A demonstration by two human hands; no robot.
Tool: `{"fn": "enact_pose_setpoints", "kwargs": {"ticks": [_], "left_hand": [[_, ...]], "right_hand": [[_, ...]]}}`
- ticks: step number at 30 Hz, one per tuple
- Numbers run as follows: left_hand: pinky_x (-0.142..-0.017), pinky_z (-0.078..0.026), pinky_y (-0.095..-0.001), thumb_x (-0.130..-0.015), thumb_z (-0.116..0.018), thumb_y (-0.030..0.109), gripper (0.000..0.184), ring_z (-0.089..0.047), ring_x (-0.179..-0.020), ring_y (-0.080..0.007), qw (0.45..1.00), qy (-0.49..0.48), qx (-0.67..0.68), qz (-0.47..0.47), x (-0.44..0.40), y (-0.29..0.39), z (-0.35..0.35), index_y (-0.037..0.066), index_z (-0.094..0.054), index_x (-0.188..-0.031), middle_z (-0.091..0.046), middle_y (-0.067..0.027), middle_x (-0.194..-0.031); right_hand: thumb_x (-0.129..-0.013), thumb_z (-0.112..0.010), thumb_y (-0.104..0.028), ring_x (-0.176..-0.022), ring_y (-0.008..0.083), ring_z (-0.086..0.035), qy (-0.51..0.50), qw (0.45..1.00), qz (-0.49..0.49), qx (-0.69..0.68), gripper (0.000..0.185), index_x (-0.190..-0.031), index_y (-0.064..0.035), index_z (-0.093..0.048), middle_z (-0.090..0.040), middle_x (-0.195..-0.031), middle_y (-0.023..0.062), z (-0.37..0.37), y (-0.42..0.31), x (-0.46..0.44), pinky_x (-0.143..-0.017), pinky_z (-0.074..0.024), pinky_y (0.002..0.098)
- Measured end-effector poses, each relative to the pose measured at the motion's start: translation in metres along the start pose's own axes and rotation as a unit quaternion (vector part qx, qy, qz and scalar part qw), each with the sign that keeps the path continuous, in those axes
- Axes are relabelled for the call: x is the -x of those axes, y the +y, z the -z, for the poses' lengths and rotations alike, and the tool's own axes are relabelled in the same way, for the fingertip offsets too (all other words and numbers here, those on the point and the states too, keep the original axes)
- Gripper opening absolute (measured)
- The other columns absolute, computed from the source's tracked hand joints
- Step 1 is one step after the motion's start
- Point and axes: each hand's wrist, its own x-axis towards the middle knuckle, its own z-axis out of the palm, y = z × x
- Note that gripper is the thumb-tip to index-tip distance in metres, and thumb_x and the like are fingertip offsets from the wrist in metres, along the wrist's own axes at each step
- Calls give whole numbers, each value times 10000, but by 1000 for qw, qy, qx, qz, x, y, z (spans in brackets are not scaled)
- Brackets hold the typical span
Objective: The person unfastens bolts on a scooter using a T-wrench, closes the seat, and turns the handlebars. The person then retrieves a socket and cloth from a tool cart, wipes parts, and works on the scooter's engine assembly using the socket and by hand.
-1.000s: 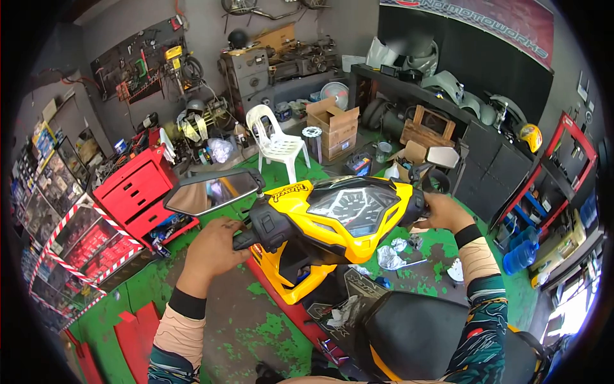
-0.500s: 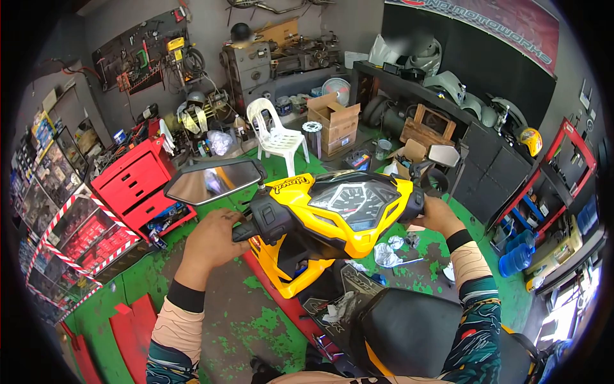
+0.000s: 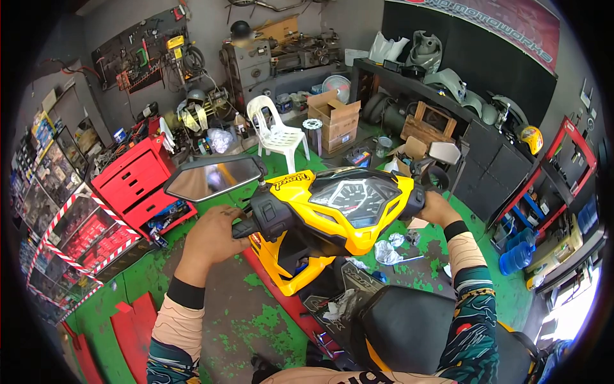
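Observation:
A yellow motor scooter (image 3: 294, 182) stands in front of me, its handlebar and speedometer (image 3: 356, 200) facing up at me. My left hand (image 3: 214, 238) is wrapped around the black left handlebar grip (image 3: 242, 229), just beside the switch housing (image 3: 270, 216). Over at the other end, my right hand (image 3: 439, 210) closes on the right handlebar grip, which is mostly hidden under the fingers. A left mirror (image 3: 214, 179) and a right mirror (image 3: 444, 153) stick out above the grips. Below my arms lies the black seat (image 3: 406, 326).
A red tool cabinet (image 3: 135, 179) stands at the left beside a glass display case (image 3: 80, 237). Ahead are a white plastic chair (image 3: 281, 136) and a cardboard box (image 3: 334, 121). Crumpled plastic (image 3: 387, 252) lies on the green floor. Blue water jugs (image 3: 515, 257) sit at the right.
My right forearm has shifted slightly to the left. Both hands keep their hold on the grips, and the scooter looks nearly unmoved.

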Motion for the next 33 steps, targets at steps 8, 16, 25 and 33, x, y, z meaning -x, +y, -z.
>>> {"fn": "enact_pose_setpoints", "kwargs": {"ticks": [8, 16, 25, 33], "left_hand": [[-1003, -451, -402, -689, -734, 348, 527, -558, -1162, -346, 1000, 5, 23, -2, -1, -2, 2, 53, -669, -1121, -629, -188, -1180], [-1000, -452, -402, -682, -720, 343, 563, -566, -1146, -362, 999, 3, 40, -27, -4, -10, -2, 20, -659, -1139, -633, -220, -1143], [-1002, -444, -412, -745, -688, 335, 566, -554, -1154, -393, 989, -13, 84, -124, -16, -26, -8, -13, -630, -1187, -568, -258, -1252], [-978, -448, -427, -792, -657, 354, 533, -569, -1134, -415, 978, -25, 86, -187, -26, -30, -9, -12, -622, -1178, -601, -276, -1188]], "right_hand": [[-667, -808, -237, -1028, 409, -624, -38, 993, 65, -90, 482, -1082, -42, -661, -673, -1066, 234, 11, -11, 2, -870, -508, 437], [-685, -790, -222, -1098, 377, -596, -64, 992, -80, 69, 566, -1179, -23, -598, -642, -1169, 207, 15, -36, 19, -908, -490, 442], [-742, -712, -134, -1154, 400, -478, 378, 925, -21, 21, 520, -1211, -36, -511, -537, -1226, 182, -93, -143, 176, -974, -390, 492], [-804, -669, -161, -1013, 412, -588, 115, 930, -270, -220, 415, -1173, -24, -539, -600, -1107, 242, -277, -246, 438, -880, -479, 452]]}}
